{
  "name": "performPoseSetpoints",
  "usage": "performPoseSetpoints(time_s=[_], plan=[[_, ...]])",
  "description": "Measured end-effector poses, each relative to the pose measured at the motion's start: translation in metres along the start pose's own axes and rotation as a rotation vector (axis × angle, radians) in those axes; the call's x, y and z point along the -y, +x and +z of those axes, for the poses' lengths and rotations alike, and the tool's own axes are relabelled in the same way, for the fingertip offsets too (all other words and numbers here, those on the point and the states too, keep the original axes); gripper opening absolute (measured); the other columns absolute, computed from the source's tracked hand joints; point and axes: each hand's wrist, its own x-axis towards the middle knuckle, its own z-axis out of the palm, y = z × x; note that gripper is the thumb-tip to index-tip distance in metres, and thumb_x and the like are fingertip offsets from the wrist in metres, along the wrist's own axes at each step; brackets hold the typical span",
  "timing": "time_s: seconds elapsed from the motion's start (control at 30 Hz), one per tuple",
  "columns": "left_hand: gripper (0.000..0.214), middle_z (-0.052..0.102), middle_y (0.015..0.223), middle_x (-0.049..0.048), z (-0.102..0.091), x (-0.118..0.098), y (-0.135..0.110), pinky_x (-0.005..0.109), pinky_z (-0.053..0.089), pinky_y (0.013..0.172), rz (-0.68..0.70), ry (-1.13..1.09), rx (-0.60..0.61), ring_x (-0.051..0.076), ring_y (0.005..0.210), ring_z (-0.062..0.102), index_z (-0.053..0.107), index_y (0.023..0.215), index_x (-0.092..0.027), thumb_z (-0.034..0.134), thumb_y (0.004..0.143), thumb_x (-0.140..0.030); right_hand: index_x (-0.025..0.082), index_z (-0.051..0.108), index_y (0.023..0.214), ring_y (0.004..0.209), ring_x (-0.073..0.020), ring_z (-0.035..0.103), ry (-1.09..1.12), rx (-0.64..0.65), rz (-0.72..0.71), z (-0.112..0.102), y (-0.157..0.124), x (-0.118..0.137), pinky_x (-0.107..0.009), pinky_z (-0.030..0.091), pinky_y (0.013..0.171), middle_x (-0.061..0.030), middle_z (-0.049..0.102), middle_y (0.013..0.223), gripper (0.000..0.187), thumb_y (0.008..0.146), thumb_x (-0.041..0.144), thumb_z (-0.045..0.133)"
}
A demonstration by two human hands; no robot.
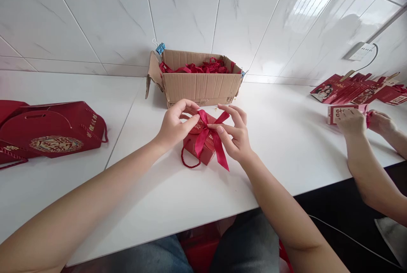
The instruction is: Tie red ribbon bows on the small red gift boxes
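Red gift box with satin bow, mid-tabletop.
Bow looped, tails hanging; rope handle sticks out left. Left hand at left loop, can't tell if pinching; right hand fingers spread at right loop. Carton close behind; bare white surface both sides.

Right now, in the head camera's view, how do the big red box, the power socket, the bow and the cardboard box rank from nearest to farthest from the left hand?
Measured from the left hand:
1. Bow: right at its fingertips.
2. Cardboard box: just behind, toward the wall.
3. Big red box: off to the left.
4. Power socket: far right, at the wall.
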Motion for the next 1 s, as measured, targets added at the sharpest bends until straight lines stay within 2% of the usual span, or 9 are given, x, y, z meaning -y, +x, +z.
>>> performPoseSetpoints(time_s=[0.27, 0.5, 0.7, 1.0], plan=[[0.013, 0.067, 0.086, 0.0027, 0.007, 0.004, 0.001, 0.029, 0.051, 0.069, -0.071, 0.077, 0.033, 0.017, 0.08, 0.063, 0.062, 0.08, -0.018, 0.063, 0.076, -0.031, 0.029, 0.077, 0.088, 0.13, -0.0296, 0.038, -0.013, 0.013, -0.004, -0.001, 0.0, 0.001, -0.054, 0.036, 0.107, -0.0037, 0.053, 0.133, 0.032, 0.093, 0.028, 0.046], [0.005, 0.066, 0.075, 0.0014, 0.009, 0.008, 0.001, 0.026, 0.051, 0.066, 0.067, 0.134, -0.043, 0.014, 0.073, 0.062, 0.062, 0.07, -0.017, 0.061, 0.073, -0.021, 0.026, 0.076, 0.079, 0.129, -0.0307, 0.04, 0.014, -0.003, -0.002, 0.001, 0.002, 0.001, -0.055, 0.036, 0.108, -0.0056, 0.055, 0.131, 0.026, 0.089, 0.027, 0.052], [0.008, 0.063, 0.071, 0.0015, 0.009, 0.012, 0.001, 0.022, 0.049, 0.06, 0.207, 0.219, -0.095, 0.012, 0.069, 0.059, 0.06, 0.065, -0.016, 0.058, 0.072, -0.014, 0.025, 0.077, 0.083, 0.129, -0.0302, 0.04, 0.036, 0.001, -0.01, 0.002, 0.001, -0.002, -0.054, 0.036, 0.109, -0.0069, 0.056, 0.131, 0.025, 0.089, 0.023, 0.053], [0.013, 0.059, 0.067, 0.0001, 0.009, 0.013, 0.0, 0.023, 0.046, 0.059, 0.292, 0.288, -0.153, 0.011, 0.065, 0.055, 0.056, 0.061, -0.017, 0.058, 0.072, -0.009, 0.027, 0.076, 0.084, 0.128, -0.0299, 0.041, 0.013, 0.015, 0.016, 0.002, 0.002, -0.001, -0.055, 0.038, 0.107, -0.005, 0.056, 0.131, 0.026, 0.09, 0.025, 0.051]])
